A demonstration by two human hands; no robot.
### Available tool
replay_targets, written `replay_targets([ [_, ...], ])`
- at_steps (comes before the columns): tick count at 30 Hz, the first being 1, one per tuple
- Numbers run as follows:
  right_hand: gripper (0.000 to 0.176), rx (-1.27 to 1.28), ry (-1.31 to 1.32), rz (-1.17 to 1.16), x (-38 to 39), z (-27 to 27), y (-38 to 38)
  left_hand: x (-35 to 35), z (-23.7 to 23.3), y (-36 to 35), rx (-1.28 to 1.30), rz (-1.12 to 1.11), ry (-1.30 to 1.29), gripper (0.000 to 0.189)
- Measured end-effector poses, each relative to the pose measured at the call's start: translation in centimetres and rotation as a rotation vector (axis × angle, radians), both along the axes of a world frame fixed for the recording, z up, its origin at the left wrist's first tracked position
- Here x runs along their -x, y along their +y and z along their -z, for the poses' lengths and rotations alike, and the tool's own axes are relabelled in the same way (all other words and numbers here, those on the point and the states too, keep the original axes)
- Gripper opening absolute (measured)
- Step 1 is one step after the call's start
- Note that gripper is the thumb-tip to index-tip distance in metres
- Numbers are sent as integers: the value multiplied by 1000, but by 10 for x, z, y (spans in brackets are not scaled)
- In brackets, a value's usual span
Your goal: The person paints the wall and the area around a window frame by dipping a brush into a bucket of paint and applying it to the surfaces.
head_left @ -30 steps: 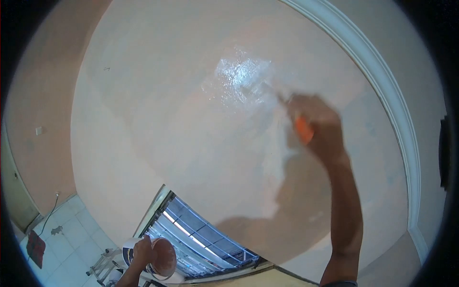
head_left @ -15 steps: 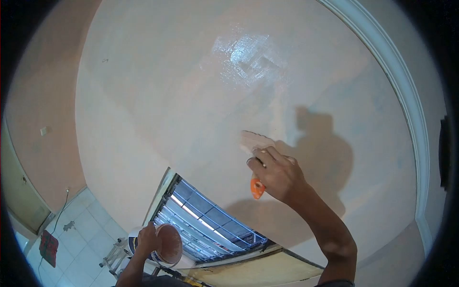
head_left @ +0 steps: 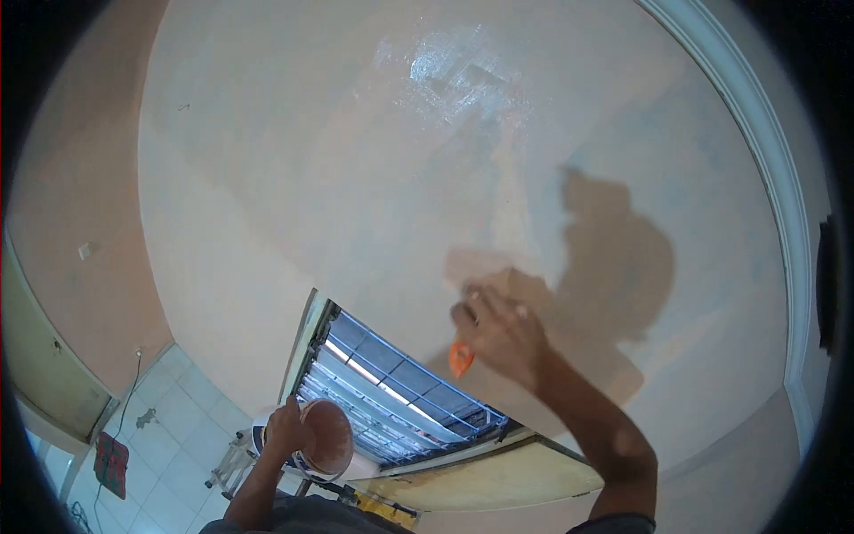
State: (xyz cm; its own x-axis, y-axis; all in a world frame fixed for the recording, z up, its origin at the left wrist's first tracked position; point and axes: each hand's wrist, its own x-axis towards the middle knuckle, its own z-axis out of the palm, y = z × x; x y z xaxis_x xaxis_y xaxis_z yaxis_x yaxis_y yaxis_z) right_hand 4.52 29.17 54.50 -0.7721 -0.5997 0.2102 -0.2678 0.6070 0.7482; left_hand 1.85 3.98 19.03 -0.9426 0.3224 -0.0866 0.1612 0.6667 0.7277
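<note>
Pressing against the pale wall (head_left: 311,178), the orange-handled brush (head_left: 461,359) sits clenched in the right hand (head_left: 503,334); lower down, the left hand (head_left: 286,429) grips a paint pot (head_left: 327,442) beside the window grille (head_left: 391,400), well below a wet patch (head_left: 463,76).

The wall (head_left: 311,196) fills most of the frame, with a wet patch (head_left: 463,71) at upper centre and a moulding (head_left: 756,133) curving down the right edge. The right hand (head_left: 498,334) sits just right of centre, lower down, against the wall, closed around a tool (head_left: 461,359) whose head lies above the fingers. Below and left of it is a barred window (head_left: 391,405). The left hand (head_left: 286,429) is at lower left of centre, gripping a tub (head_left: 325,440) in front of the window's lower corner. A stepladder (head_left: 233,463) stands just left of the tub on the floor (head_left: 169,445).
</note>
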Motion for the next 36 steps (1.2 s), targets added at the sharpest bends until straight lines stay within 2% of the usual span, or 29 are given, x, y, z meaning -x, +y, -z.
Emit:
replay_targets([
  [1, 20, 92, -73, 9, -4, 7, -7, 0, 0, 1, -9, -18, -31, 52],
  [3, 19, 266, -89, -95, -5, -12, -12, -1, 2, 1, -16, -36, -66, 53],
  [4, 18, 331, -55, -207, 3, -36, -5, -1, 4, 0, -3, -14, -62, 51],
  [8, 17, 735, 55, -99, 20, -157, 11, 4, 12, 7, -2, -5, -71, 48],
  [11, 16, 389, 470, -48, 12, -251, -12, 5, 20, 9, -5, -9, -45, 48],
  [13, 16, 88, 652, -167, 18, -276, 1, 1, 7, 7, -3, 0, -61, 49],
  [14, 17, 32, 705, -170, 21, -280, 8, 1, 3, 7, -8, 3, -71, 50],
  [17, 21, -85, 722, -72, 31, -259, 16, 0, 7, 8, -20, -8, -83, 49],
  [20, 16, 53, 374, 147, 38, -148, 33, 2, 12, 9, -14, 6, -75, 51],
  [21, 16, 47, 464, -111, 43, -97, 39, 0, 10, 8, -16, 3, -79, 51],
  [23, 20, 124, 85, 20, 11, -44, -9, 2, -2, 7, -1, 17, -133, 49],
  [24, 24, 45, -11, -10, 5, -39, -23, 5, -3, 7, -7, 10, -125, 49],
  [25, 24, 75, 23, -53, 3, -49, -33, 5, -2, 8, -8, 7, -111, 47],
  [27, 26, 193, 161, -145, 15, -70, -35, 1, -2, 7, -7, -3, -111, 45],
  [29, 27, 180, 377, -187, 36, -115, -32, 0, -5, 8, -1, 14, -106, 40],
  [31, 23, -1, 539, -226, 56, -161, -32, 2, 11, 10, -5, 12, -88, 40],
  [33, 19, -82, 594, -277, 70, -164, -26, 0, 16, 9, -12, 8, -67, 40],
  [35, 15, -106, 555, -149, 88, -131, -18, 1, 8, 7, -16, 9, -63, 40],
  [36, 13, -118, 453, -142, 96, -103, -11, 1, 8, 7, -19, 10, -68, 40],
])
